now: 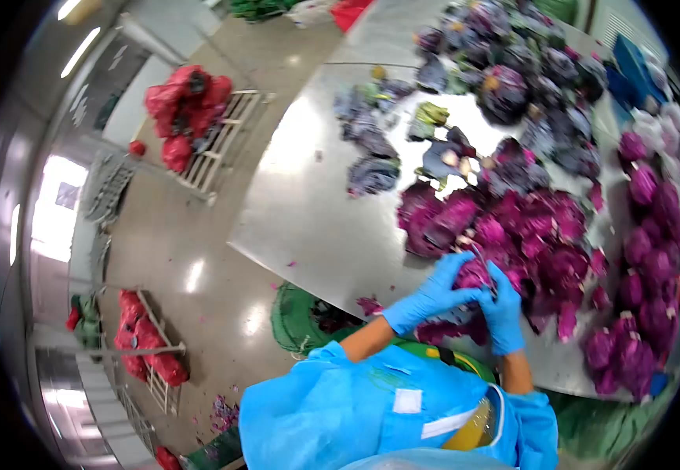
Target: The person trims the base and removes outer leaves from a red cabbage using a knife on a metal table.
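Observation:
In blue gloves, both my hands meet over the near edge of the metal table. My left hand (434,294) is closed around a small purple cabbage (473,274) from its left side. My right hand (503,309) presses in from the right with bent fingers. A thin edge shows near its fingertips, too small to name. Loose purple leaves (555,270) lie heaped just beyond and to the right of my hands. Whole cabbages with dull outer leaves (504,94) are piled farther back.
Peeled purple cabbages (653,235) line the table's right side. The metal table (285,180) has its left corner beside the floor. A green sack (293,313) stands below the near edge. Red sacks (187,113) rest on a rack at left.

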A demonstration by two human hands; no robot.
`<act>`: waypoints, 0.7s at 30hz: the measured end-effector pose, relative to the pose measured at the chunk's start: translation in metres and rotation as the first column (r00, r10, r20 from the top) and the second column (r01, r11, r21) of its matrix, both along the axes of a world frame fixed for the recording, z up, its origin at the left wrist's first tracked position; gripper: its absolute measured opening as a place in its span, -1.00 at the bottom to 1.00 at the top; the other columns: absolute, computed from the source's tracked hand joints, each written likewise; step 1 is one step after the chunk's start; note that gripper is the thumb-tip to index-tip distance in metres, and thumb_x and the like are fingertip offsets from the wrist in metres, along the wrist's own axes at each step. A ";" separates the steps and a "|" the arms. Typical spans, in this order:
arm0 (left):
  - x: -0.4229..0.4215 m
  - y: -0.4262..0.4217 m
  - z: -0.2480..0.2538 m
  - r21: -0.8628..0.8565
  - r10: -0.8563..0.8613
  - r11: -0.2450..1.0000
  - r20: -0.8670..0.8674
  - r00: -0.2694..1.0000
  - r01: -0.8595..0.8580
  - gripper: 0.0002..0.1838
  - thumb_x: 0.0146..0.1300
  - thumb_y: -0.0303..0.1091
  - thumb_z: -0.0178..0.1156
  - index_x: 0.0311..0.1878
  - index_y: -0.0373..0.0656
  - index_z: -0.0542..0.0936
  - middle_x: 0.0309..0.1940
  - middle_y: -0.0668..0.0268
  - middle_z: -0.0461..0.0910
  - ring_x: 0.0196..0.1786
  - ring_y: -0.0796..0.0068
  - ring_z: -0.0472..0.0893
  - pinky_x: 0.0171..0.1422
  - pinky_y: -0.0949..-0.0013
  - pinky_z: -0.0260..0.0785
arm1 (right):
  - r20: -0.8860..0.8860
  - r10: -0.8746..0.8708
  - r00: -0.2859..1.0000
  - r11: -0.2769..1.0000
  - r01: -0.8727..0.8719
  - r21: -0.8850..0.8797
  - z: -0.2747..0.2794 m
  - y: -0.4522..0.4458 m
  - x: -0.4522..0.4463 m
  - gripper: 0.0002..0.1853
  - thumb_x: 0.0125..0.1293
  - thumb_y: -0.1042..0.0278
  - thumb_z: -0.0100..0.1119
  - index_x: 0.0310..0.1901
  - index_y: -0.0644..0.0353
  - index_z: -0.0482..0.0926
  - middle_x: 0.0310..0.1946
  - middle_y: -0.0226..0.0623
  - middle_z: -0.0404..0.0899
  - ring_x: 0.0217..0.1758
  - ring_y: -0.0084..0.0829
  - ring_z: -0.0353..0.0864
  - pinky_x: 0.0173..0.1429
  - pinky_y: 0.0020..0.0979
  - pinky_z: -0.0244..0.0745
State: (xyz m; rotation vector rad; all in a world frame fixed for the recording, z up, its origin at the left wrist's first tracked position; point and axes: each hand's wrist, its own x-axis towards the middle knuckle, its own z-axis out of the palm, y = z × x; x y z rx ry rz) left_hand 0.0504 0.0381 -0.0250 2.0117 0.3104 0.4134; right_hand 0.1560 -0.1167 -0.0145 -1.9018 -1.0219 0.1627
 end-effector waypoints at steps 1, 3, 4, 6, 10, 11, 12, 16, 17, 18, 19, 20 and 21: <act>0.000 0.000 0.000 -0.016 0.005 1.000 -0.057 0.998 -0.006 -0.15 0.02 -0.09 0.50 0.32 -0.20 0.32 0.14 0.05 0.36 0.22 0.15 0.41 0.34 0.19 0.26 | 0.048 -0.034 0.998 0.999 0.033 0.012 -0.008 0.003 0.000 -0.55 0.27 0.35 0.17 0.18 0.27 0.46 -0.05 -0.04 0.64 -0.13 -0.14 0.71 -0.06 -0.27 0.60; -0.006 0.004 0.017 0.031 -0.105 0.994 0.023 0.994 0.104 -0.17 0.06 -0.17 0.48 0.35 -0.19 0.29 0.18 0.05 0.34 0.25 0.14 0.38 0.38 0.19 0.22 | -0.212 -0.254 0.944 0.967 0.252 -0.038 -0.019 0.008 0.007 -0.62 0.26 0.39 0.18 0.11 0.25 0.51 -0.18 -0.14 0.69 -0.24 -0.25 0.72 -0.15 -0.31 0.61; -0.014 -0.001 0.014 -0.010 -0.093 0.996 0.064 0.994 0.094 -0.15 0.08 -0.19 0.48 0.37 -0.22 0.26 0.24 0.06 0.32 0.34 0.16 0.33 0.45 0.19 0.15 | -0.346 -0.256 0.902 0.960 0.278 0.014 -0.040 0.007 0.018 -0.66 0.26 0.41 0.16 0.07 0.24 0.54 -0.23 -0.18 0.70 -0.29 -0.31 0.71 -0.19 -0.34 0.60; -0.028 0.000 -0.002 -0.173 -0.095 0.979 0.096 0.991 0.110 -0.08 0.08 -0.20 0.48 0.43 -0.22 0.19 0.39 0.11 0.22 0.46 0.24 0.20 0.54 0.22 0.04 | -0.612 -0.255 0.749 0.956 0.291 -0.042 -0.041 -0.002 0.033 -0.73 0.27 0.46 0.13 0.01 0.21 0.58 -0.30 -0.27 0.70 -0.38 -0.41 0.68 -0.24 -0.40 0.58; -0.039 0.000 0.012 -0.434 -0.045 0.901 -0.033 0.998 0.026 -0.09 0.07 -0.32 0.46 0.47 -0.11 0.19 0.40 0.21 0.23 0.42 0.32 0.26 0.51 0.25 0.10 | -0.467 -0.187 0.864 0.979 0.204 -0.015 0.012 -0.006 0.032 -0.65 0.25 0.54 0.12 0.08 0.16 0.58 -0.15 -0.27 0.67 -0.22 -0.40 0.64 -0.07 -0.44 0.55; -0.036 0.000 0.021 -0.575 -0.035 0.818 -0.044 0.998 0.003 -0.10 0.08 -0.34 0.45 0.47 -0.11 0.19 0.40 0.22 0.24 0.41 0.33 0.27 0.51 0.26 0.10 | -0.209 -0.066 0.976 0.992 0.088 0.096 0.022 -0.007 0.033 -0.62 0.25 0.52 0.15 0.13 0.15 0.57 -0.06 -0.26 0.65 -0.10 -0.38 0.64 0.01 -0.44 0.54; -0.034 0.004 0.016 -0.472 -0.065 0.880 -0.030 0.997 0.043 -0.15 0.14 -0.30 0.40 0.47 -0.11 0.19 0.39 0.22 0.25 0.40 0.33 0.28 0.49 0.26 0.14 | -0.248 0.052 0.967 0.995 -0.030 0.091 0.032 -0.009 0.032 -0.55 0.25 0.39 0.27 0.20 0.13 0.53 0.08 -0.24 0.58 0.11 -0.34 0.57 0.14 -0.40 0.49; -0.021 0.005 0.013 -0.397 -0.076 0.916 -0.032 0.997 0.057 -0.23 0.24 -0.15 0.31 0.46 -0.11 0.22 0.38 0.19 0.26 0.40 0.33 0.28 0.48 0.26 0.15 | -0.235 0.173 0.956 0.985 -0.162 0.064 0.046 0.001 0.007 -0.43 0.17 0.19 0.38 0.22 0.13 0.52 0.11 -0.15 0.55 0.16 -0.27 0.55 0.19 -0.35 0.48; -0.019 0.004 0.013 -0.383 -0.072 0.922 -0.023 0.997 0.058 -0.24 0.24 -0.17 0.31 0.45 -0.12 0.23 0.35 0.18 0.27 0.39 0.30 0.29 0.48 0.25 0.14 | -0.207 0.161 0.965 0.986 -0.149 0.071 0.035 0.004 0.005 -0.46 0.19 0.21 0.37 0.21 0.14 0.52 0.09 -0.14 0.56 0.11 -0.26 0.58 0.15 -0.34 0.51; -0.017 0.003 0.012 -0.368 -0.065 0.928 -0.013 0.998 0.056 -0.25 0.24 -0.19 0.31 0.44 -0.14 0.24 0.32 0.16 0.28 0.38 0.28 0.30 0.48 0.25 0.13 | -0.178 0.151 0.972 0.987 -0.139 0.079 0.029 0.005 0.004 -0.48 0.20 0.23 0.36 0.20 0.15 0.53 0.06 -0.12 0.58 0.07 -0.25 0.61 0.12 -0.34 0.54; -0.015 0.003 0.012 -0.352 -0.057 0.935 -0.004 0.998 0.052 -0.27 0.24 -0.21 0.31 0.43 -0.15 0.25 0.29 0.15 0.29 0.36 0.25 0.31 0.48 0.24 0.12 | -0.123 0.129 0.984 0.991 -0.122 0.062 0.025 0.003 0.006 -0.51 0.21 0.26 0.35 0.17 0.16 0.54 0.00 -0.13 0.60 0.00 -0.25 0.63 0.05 -0.34 0.56; -0.014 0.005 0.012 -0.263 -0.077 0.962 -0.012 0.997 0.071 -0.22 0.19 -0.19 0.35 0.43 -0.14 0.25 0.29 0.15 0.31 0.36 0.25 0.32 0.47 0.25 0.15 | -0.069 0.106 0.992 0.994 -0.103 0.047 0.023 0.001 0.008 -0.54 0.21 0.29 0.33 0.15 0.16 0.55 -0.05 -0.13 0.61 -0.07 -0.24 0.66 -0.02 -0.34 0.58; -0.014 0.006 0.014 -0.226 -0.103 0.969 -0.015 0.995 0.097 -0.19 0.16 -0.20 0.38 0.44 -0.14 0.25 0.30 0.16 0.31 0.36 0.26 0.32 0.46 0.24 0.15 | -0.015 0.084 0.996 0.996 -0.084 0.032 0.019 -0.001 0.011 -0.57 0.22 0.32 0.32 0.13 0.17 0.57 -0.11 -0.14 0.63 -0.15 -0.23 0.68 -0.09 -0.34 0.61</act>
